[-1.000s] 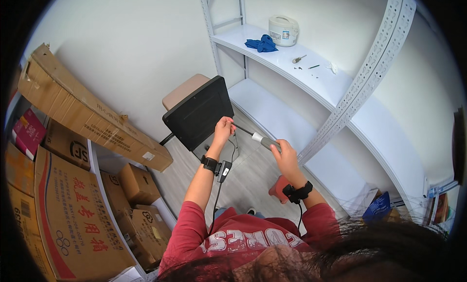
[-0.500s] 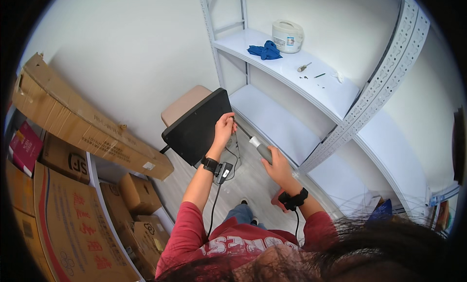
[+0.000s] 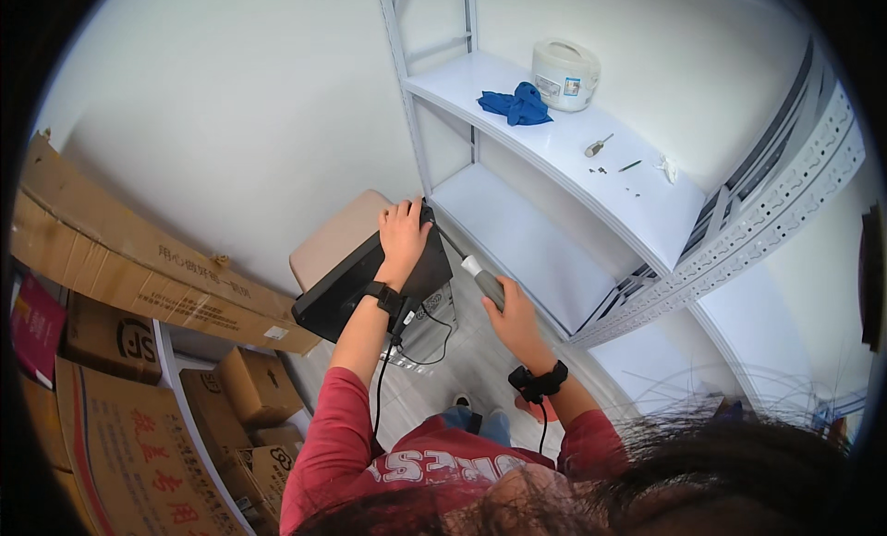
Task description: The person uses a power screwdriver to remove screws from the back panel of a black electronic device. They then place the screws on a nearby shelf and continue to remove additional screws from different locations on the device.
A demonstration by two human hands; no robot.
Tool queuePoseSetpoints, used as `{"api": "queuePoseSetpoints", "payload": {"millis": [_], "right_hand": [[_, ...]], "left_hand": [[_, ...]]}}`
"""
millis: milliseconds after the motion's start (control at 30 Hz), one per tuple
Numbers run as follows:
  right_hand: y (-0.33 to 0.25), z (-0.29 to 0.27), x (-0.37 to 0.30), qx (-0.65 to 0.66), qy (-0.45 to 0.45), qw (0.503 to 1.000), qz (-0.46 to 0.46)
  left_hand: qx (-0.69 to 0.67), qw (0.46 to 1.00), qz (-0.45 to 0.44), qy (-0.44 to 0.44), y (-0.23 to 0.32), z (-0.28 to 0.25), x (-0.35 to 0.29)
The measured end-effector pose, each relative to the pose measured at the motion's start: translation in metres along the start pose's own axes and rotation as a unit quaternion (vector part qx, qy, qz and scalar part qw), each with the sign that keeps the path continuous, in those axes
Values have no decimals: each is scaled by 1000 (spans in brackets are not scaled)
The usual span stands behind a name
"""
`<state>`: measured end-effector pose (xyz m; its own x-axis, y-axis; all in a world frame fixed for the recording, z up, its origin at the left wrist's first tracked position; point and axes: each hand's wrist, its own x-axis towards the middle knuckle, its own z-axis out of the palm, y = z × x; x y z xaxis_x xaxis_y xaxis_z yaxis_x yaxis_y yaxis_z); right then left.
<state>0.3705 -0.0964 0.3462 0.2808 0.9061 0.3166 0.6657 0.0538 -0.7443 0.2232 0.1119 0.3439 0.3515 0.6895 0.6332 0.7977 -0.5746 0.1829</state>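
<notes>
A flat black monitor-like panel stands tilted in front of a beige seat. My left hand grips its upper edge, fingers over the top and thumb toward the right corner. In my right hand is a screwdriver with a grey handle and a white collar. Its thin shaft points up and left to the panel's upper right corner; whether the tip touches a screw is too small to tell. Each wrist wears a black strapped device with a cable.
On the white shelf at the right are a white rice cooker, a blue cloth, a small screwdriver, a dark green thin tool and several tiny screws. Cardboard boxes crowd the left, with a long carton above.
My left hand has moved from beside the screwdriver shaft up onto the panel's top edge. The panel leans differently, and my right hand with the screwdriver has shifted slightly left.
</notes>
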Motion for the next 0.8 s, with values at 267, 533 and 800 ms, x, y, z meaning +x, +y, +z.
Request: {"api": "queuePoseSetpoints", "payload": {"millis": [267,533,800], "right_hand": [[7,5,25,17,-12,1000,13],[8,12,38,39,30,998,-37],[1,-10,52,-31,58,984,-168]], "left_hand": [[-28,998,-48,-22,1,14,10],[-25,999,-46,-2,3,13,9],[-12,999,-51,2,5,16,7]]}}
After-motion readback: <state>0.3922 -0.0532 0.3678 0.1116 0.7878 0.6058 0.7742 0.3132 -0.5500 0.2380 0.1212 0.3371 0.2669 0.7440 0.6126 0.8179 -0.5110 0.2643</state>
